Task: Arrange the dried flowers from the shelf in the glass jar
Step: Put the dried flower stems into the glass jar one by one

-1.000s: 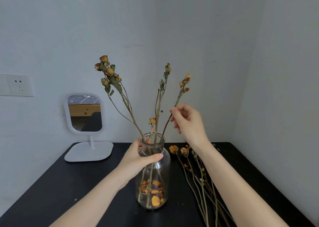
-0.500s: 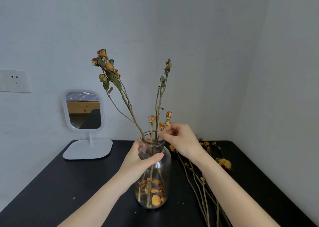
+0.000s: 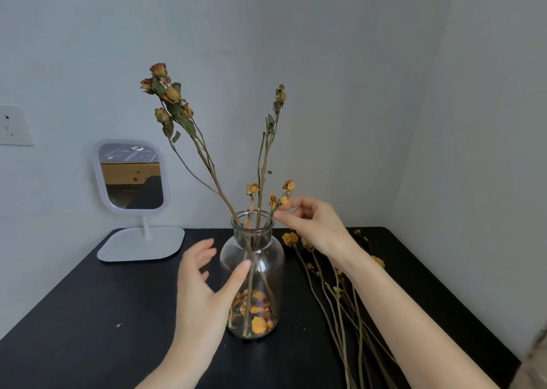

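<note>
Near the middle of the black table (image 3: 74,314), the glass jar (image 3: 252,273) stands upright w/ four dried stems in it and loose orange petals at the bottom. Left hand (image 3: 204,294) is spread wide, fingers fanned apart: thumb tip rests on the jar's front shoulder, other fingers off the glass on its left side, palm clear of it. Right hand (image 3: 310,226) hovers just right of the jar mouth, thumb & forefinger pinching the short stem (image 3: 276,205) right under its small orange buds; other fingers loosely curled. That stem's lower end is inside the neck.

Vs half a sec ago: left hand was wrapped round the jar's neck, now it's let go and dropped lower, only the thumb touching. Right hand has shifted a bit right of the rim, same pinch, and the buds show more clearly above the fingers. Tall stem w/ the bud cluster (image 3: 165,92) leans left as before; thin middle stem (image 3: 268,152) stays near upright.

Loose flowers (image 3: 340,297) lie on the table's right side, under the right forearm, running toward the near edge. White stand mirror (image 3: 131,178) sits at the back left corner, well apart from the jar. Front left of the table is open. Walls close in at the back and right edges.
</note>
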